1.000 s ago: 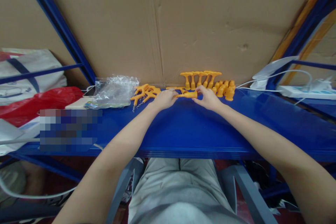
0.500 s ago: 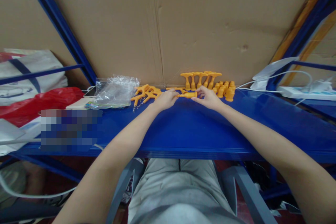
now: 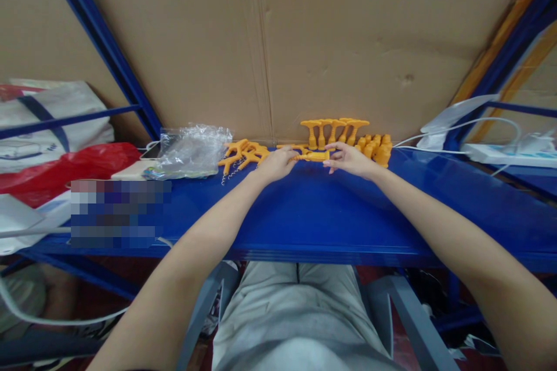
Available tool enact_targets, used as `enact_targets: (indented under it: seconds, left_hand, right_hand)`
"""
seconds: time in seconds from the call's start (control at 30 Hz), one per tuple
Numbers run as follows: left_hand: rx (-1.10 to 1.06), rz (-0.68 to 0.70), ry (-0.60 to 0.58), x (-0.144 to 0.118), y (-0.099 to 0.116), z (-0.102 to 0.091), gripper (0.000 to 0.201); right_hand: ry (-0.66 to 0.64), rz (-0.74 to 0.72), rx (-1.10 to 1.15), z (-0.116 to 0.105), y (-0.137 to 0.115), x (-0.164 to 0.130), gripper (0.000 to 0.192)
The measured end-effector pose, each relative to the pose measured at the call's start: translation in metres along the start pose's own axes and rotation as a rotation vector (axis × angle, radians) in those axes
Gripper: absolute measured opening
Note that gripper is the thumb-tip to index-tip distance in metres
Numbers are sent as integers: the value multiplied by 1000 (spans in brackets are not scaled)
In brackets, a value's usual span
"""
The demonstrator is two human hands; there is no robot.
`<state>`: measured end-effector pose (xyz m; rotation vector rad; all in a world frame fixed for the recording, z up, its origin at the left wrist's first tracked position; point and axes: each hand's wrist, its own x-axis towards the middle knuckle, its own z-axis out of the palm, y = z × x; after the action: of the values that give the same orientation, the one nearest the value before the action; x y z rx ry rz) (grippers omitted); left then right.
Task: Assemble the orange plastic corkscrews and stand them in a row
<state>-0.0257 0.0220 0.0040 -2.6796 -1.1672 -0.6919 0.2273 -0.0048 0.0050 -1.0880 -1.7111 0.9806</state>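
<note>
A yellow-orange corkscrew [image 3: 315, 156] lies sideways between my two hands, just above the blue shelf top. My left hand [image 3: 275, 164] is closed on its left end, hiding that part. At the other end, the fingers and thumb of my right hand [image 3: 351, 161] close around the wide sleeve. Left of my left hand is a pile of loose corkscrew handles [image 3: 243, 153] with metal spirals. Behind the right hand, several T-shaped corkscrews [image 3: 334, 131] stand upright in a row. Short orange sleeves [image 3: 379, 149] are grouped at the right, partly covered by that hand.
Clear plastic bags [image 3: 191, 153] lie left of the handles, with a red plastic bag [image 3: 98, 159] farther left. A cardboard wall [image 3: 313, 40] rises behind the blue shelf top [image 3: 313, 214]. On the right are a white power strip [image 3: 500, 154] and cables.
My right hand has shifted slightly right, and its fingers have changed position at the sleeve end. My left hand keeps its grip on the corkscrew. The view has moved slightly.
</note>
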Motion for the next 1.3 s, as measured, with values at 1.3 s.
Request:
enact_targets:
  seconds: [1.3]
  left_hand:
    - [-35,23,80,3,-1,3,20]
  right_hand:
    - [-16,77,-109,-2,-1,-3,33]
